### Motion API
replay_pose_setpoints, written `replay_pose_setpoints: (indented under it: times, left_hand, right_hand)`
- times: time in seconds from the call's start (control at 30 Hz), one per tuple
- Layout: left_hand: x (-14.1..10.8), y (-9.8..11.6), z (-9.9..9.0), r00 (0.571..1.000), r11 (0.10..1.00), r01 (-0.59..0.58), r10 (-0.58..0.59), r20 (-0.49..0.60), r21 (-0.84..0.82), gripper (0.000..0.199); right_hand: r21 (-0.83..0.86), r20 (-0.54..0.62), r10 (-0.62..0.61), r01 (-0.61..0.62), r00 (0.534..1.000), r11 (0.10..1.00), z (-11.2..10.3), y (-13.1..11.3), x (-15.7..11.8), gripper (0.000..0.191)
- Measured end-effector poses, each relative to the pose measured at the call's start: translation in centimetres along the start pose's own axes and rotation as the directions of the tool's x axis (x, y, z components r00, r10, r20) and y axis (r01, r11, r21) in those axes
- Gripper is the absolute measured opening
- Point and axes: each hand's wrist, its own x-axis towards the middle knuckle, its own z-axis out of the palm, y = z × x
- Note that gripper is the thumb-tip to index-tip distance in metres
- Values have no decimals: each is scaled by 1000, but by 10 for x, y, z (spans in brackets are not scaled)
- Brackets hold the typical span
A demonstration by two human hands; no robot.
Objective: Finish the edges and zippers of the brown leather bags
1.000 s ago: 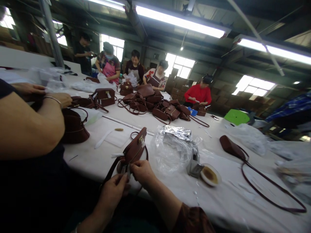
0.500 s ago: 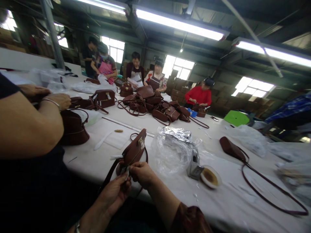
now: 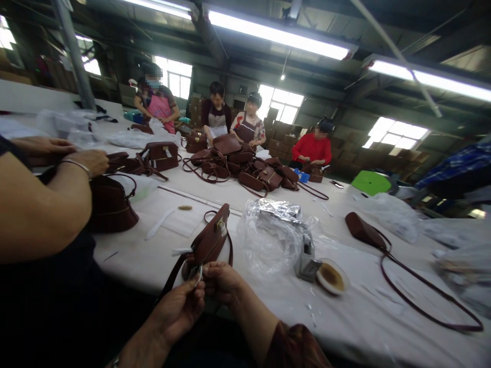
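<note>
A brown leather handbag [image 3: 210, 240] stands tilted on the table edge before me, its zipper and gold clasp facing right. Below its near end, my left hand [image 3: 178, 309] is closed in a pinch on a small white wrapping strip [image 3: 198, 276]. My right hand [image 3: 222, 281] is closed too, thumb and fingertips meeting beside that strip; what they grip is too small to make out. A dark strap [image 3: 174, 276] hangs from the bag over the table edge, left of my hands. Another white wrap [image 3: 181, 251] sticks out on the bag's left side.
Crumpled clear plastic [image 3: 268, 245], a grey metal block [image 3: 308, 268] and a round dish [image 3: 332, 277] lie to the right. Farther right is another brown bag [image 3: 362, 232]. Brown bags [image 3: 261, 171] are heaped mid-table. A co-worker's arm [image 3: 65, 204] is close on the left.
My view has shifted slightly. Both hands remain at the bag's near end, with the right fingers moved a little. A co-worker at the back left has straightened somewhat.
</note>
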Motion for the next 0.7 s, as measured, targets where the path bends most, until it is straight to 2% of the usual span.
replay_pose_setpoints:
  times: [0.37, 0.47, 0.57, 0.7]
  left_hand:
    - [1, 0, 0, 1000, 999, -3, 4, -26, 34, 15]
    - [3, 1, -2, 999, 998, -18, 20, -35, 59, 14]
    - [5, -1, -4, 997, 995, -53, 57, -43, 88, 13]
    - [5, -5, -5, 986, 980, -157, 162, -30, 124, 10]
  right_hand:
    - [-39, -25, 207, -208, 978, 977, -2, -14, 8, 9]
    - [-58, -35, 233, -235, 972, 970, 0, -15, 9, 13]
    - [-67, -75, 200, -205, 977, 977, 2, -7, 8, 18]
    - [-69, -172, 46, -59, 984, 996, 5, 2, -1, 22]
